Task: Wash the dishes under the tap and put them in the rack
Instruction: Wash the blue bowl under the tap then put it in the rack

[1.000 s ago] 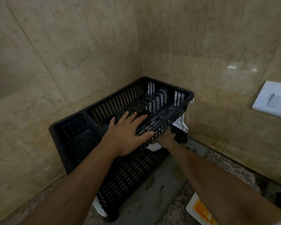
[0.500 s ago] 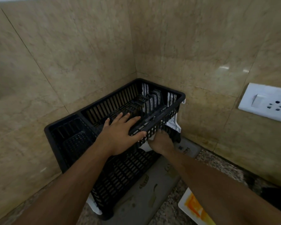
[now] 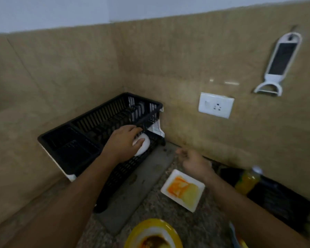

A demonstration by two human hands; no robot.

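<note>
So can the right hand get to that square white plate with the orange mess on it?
Probably yes. The right hand hovers empty just above the square plate, with nothing between them; the left hand is off at the rack.

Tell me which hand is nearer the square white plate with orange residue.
Right. The right hand hovers just above the square white plate's far edge; the left hand is over at the black rack, holding a white dish.

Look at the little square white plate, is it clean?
No, the square white plate on the counter has orange and yellow smears of food across it.
</note>
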